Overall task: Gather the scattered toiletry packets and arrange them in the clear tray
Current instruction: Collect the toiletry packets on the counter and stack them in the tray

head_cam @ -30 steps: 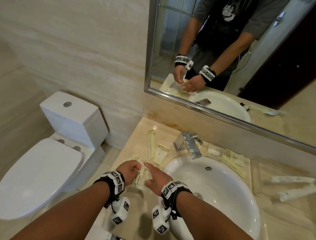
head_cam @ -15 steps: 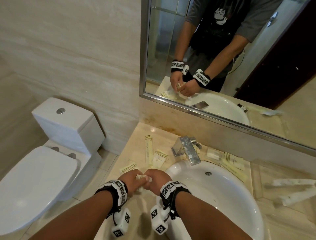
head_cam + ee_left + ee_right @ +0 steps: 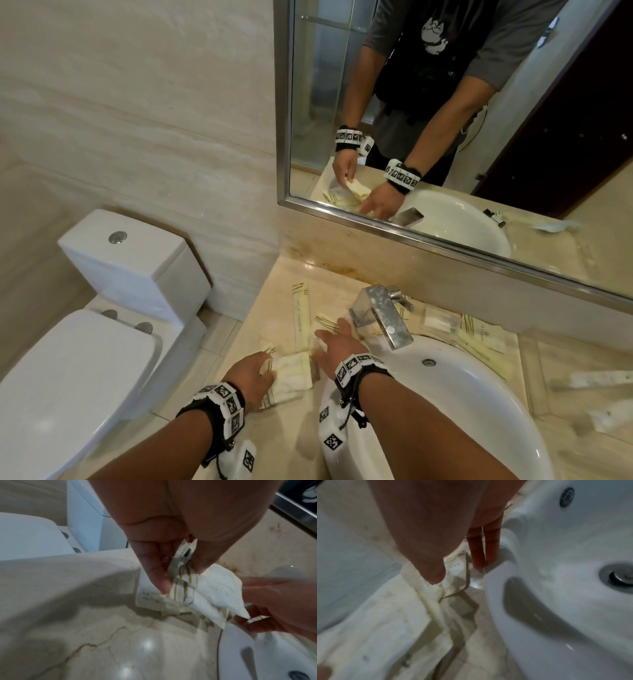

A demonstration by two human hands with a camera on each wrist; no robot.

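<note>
The hands are separating: half a second ago they were meeting over the counter's near edge, passing a packet between them. Now the left hand (image 3: 255, 375) is holding a small bundle of packets (image 3: 291, 375), thumb and fingers pinching their ends, while the right hand (image 3: 337, 346) is reaching forward with fingers straight and spread, holding nothing. That suggests the transfer is done and the left hand is serving as the collecting hand, freeing the right for the next pick.

A small packet (image 3: 325, 320) is lying on the counter (image 3: 274, 298) under the right fingertips, and a long packet (image 3: 301, 315) is lying just left of them, both between the bundle and the faucet (image 3: 383, 315). Whether the fingertips are touching the small one is unclear. More packets (image 3: 479, 334) are lying behind the sink (image 3: 462, 411), right of the faucet, well apart from both hands.

The clear tray is hard to make out; a faint clear outline at the far right of the counter may be it. Gathering seems partway along, with nothing placed yet.
</note>
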